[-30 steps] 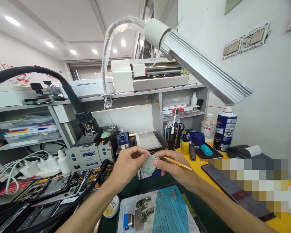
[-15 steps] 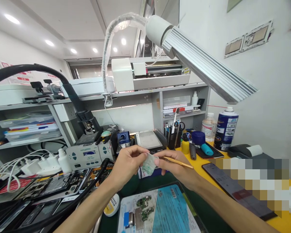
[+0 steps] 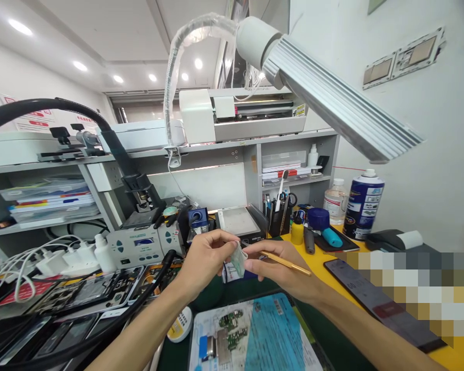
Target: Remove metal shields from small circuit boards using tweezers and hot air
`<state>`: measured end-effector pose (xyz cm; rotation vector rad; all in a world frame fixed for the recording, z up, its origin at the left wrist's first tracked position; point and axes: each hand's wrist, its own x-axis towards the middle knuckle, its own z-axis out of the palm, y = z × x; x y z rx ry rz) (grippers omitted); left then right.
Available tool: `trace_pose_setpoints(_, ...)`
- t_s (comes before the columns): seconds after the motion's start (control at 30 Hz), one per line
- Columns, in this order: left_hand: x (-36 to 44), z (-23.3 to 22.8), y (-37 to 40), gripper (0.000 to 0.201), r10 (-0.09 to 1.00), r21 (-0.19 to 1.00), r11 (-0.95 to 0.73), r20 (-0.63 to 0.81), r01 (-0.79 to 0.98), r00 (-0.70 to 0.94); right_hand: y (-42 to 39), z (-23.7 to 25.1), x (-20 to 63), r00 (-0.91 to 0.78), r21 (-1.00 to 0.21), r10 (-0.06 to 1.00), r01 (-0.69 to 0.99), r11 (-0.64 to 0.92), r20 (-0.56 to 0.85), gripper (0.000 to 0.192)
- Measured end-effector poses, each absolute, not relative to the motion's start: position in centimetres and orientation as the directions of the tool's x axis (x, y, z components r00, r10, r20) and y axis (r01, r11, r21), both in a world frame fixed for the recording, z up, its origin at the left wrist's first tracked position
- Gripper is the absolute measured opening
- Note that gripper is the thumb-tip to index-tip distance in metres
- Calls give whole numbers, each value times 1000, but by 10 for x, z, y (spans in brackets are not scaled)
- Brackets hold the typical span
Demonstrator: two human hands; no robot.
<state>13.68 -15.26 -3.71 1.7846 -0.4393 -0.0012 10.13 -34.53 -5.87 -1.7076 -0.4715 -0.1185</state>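
my left fingers pinch pale cloth | my right fingers grip gold stick, slanting far-left | cloth just left of right fingers

The table is yellow. On the right lies a long dark phone, with a blue spray can farther back. A yellow bottle stands far off, beside a black pen cup. Nearer, a green mat has a blue-and-white pad and a round tub on it.
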Motion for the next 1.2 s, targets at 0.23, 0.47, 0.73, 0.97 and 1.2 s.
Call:
trace_pose_setpoints(0.23,136,-36,-155,30,-306,935,-183,240,-304,921,-344,-67,104,893,-875,187,442,-200,408,19)
trace_pose_setpoints(0.47,137,-39,-152,31,-304,939,-176,235,-297,923,-345,-66,105,889,-864,154,456,-212,431,23)
trace_pose_setpoints(0.73,133,-36,-149,27,-315,958,-173,166,-229,934,-346,-66,108,903,-889,115,428,-162,414,27)
trace_pose_setpoints(0.97,131,-35,-149,23,-325,976,-158,95,-153,941,-348,-68,107,899,-887,143,434,-158,414,25)
trace_pose_setpoints(1.2,132,-34,-149,22,-331,976,-164,83,-144,940,-347,-69,103,855,-814,224,516,-267,469,24)
